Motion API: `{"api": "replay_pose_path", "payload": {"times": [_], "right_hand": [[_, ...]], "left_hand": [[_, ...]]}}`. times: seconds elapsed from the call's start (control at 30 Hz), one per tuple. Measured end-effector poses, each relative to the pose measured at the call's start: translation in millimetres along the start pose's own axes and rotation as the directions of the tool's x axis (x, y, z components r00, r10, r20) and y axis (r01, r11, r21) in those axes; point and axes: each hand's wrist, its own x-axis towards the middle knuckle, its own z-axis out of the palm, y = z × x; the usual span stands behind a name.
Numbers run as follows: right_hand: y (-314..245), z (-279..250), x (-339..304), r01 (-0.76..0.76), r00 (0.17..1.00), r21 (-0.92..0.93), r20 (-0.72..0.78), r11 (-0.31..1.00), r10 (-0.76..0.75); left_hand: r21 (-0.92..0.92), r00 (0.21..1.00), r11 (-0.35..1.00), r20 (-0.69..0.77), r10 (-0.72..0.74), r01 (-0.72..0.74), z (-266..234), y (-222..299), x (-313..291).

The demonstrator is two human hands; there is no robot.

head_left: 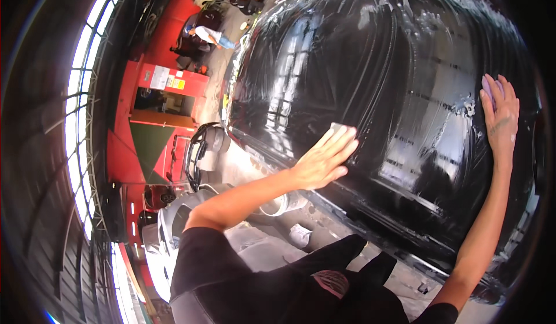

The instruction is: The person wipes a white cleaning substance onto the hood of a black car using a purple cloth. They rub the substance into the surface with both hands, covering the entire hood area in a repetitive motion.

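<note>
A glossy black car body panel fills the upper right, streaked with white soap foam. My left hand lies flat on its lower left part, pressing a small grey sponge that shows under the fingertips. My right hand lies flat on the panel's right side, fingers pointing up, over a pale purple sponge or cloth that shows at the fingertips. Both forearms reach in from the lower edge.
A black and silver scooter stands at the left beside the car. A white bucket sits on the wet floor below my left arm. Red walls and a booth lie behind. A person bends over far off.
</note>
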Motion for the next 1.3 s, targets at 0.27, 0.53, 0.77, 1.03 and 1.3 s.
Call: {"api": "replay_pose_path", "payload": {"times": [0.27,0.53,0.77,1.03,1.3], "right_hand": [[-18,5,11,0.08,0.997,0.047,-0.013,0.996,-0.08],[3,-5,2,0.023,1.0,-0.041,-0.012,0.999,-0.024],[-1,12,10,0.106,0.994,0.005,-0.029,0.994,-0.105],[31,6,4,0.078,0.996,-0.012,-0.031,0.997,-0.079],[16,11,13,0.053,0.999,0.061,-0.003,0.997,-0.053]], "left_hand": [[-0.002,0.882,0.964,-0.403,-0.246,0.268,-88,-140,250],[0.014,0.982,0.998,-0.18,0.059,-0.057,21,21,3],[-0.032,0.895,0.994,-0.433,-0.105,0.101,-59,-112,208],[-0.016,0.949,0.997,-0.309,0.063,-0.071,1,-16,71],[-0.031,0.904,0.999,-0.427,-0.025,0.013,-57,-113,194]]}}
